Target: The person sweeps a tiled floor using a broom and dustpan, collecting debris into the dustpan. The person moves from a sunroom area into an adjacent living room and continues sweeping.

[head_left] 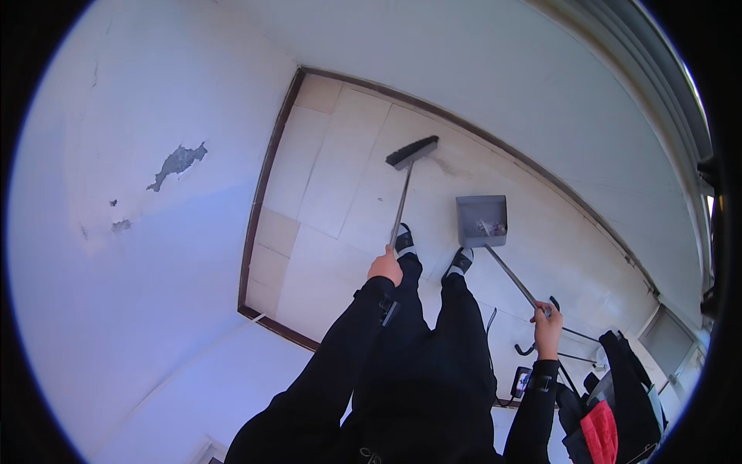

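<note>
My left hand (385,267) grips the metal handle of a broom (404,197). The broom's grey head, with its dark bristles, is on the pale tiled floor (324,180) ahead of my feet. Faint dark marks show on the floor just to the right of the bristles. In my right hand (546,327) is the long handle of a grey dustpan (481,239). The pan rests on the floor close to my right shoe, and some pale, crumpled debris (490,227) lies inside it. The broom head and the pan stand apart.
A dark baseboard (371,86) edges the walls ahead and at left. Plaster has peeled from the left wall (177,165). At lower right stands a rack with hooks (524,350), near dark garments (626,371) and a red cloth (600,429). A small device with a lit screen (522,381) hangs beside my right forearm.
</note>
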### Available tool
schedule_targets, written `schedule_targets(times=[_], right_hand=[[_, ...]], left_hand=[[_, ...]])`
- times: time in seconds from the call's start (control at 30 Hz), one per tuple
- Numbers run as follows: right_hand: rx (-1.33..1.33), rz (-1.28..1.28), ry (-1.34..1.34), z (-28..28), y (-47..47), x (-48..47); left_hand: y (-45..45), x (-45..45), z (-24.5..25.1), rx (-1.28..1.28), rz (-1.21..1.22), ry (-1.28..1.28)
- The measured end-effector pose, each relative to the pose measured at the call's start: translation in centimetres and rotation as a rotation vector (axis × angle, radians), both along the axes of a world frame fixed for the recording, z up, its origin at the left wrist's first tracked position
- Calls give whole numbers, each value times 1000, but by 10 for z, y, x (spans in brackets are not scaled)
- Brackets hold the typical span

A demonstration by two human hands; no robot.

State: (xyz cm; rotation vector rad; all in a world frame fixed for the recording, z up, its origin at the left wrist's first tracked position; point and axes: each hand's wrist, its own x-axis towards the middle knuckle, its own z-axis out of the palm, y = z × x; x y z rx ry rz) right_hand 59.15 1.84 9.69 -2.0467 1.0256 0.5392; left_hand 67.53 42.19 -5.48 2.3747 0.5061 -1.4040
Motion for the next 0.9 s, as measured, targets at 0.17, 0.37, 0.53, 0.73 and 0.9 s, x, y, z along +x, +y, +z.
schedule_targets(times=[0.17,0.37,0.53,0.73,0.9], right_hand=[[22,-8,-43,-12,-45,-25],[64,-21,-53,-18,-87,-52],[57,33,-30,-22,-121,-63],[38,94,-9,-20,-157,-64],[-17,144,18,-33,-171,-63]], left_hand=[[16,-46,23,-12,-3,-171],[66,-88,25,207,71,-259],[79,-99,-42,245,609,-148],[-5,-149,-171,25,825,20],[-190,-100,-36,-72,784,-51]])
